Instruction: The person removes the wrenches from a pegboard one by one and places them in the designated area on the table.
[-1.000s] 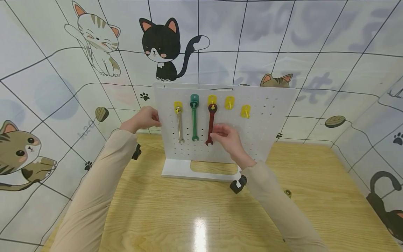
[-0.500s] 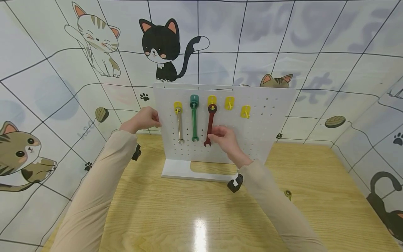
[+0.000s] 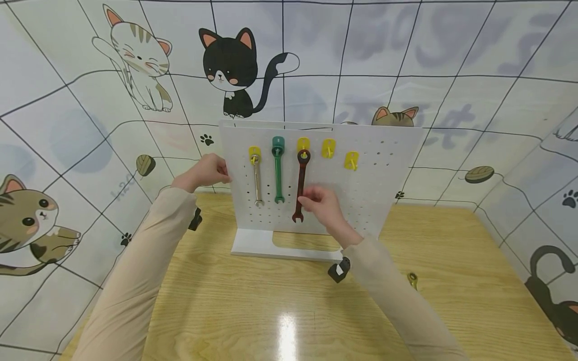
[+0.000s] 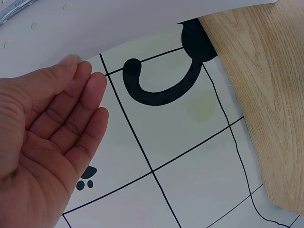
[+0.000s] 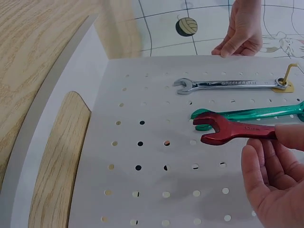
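Two already hang: the glossy silver wrench [image 3: 258, 183] and green wrench [image 3: 278, 178]. The right hand [image 3: 322, 205] pinches the red wrench [image 3: 301, 176] in its fingers, its ring at a third hook [image 3: 303, 142], seating unclear. The left hand [image 3: 207, 169] pinches the perforated board [image 3: 375, 190]. Two yellow hooks [image 3: 328, 148] are bare; a gold-toned ring-ended piece [image 3: 414, 284] lies on the grainy tabletop [image 3: 217, 301].

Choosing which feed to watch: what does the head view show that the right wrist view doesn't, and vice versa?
Head view only: two bare yellow hooks; the ring end of the red combination wrench. Right wrist view only: lettering on the silver combination wrench. Both: the silver wrench, green combination wrench, white pegboard, left hand at its edge, and right hand gripping the red wrench.
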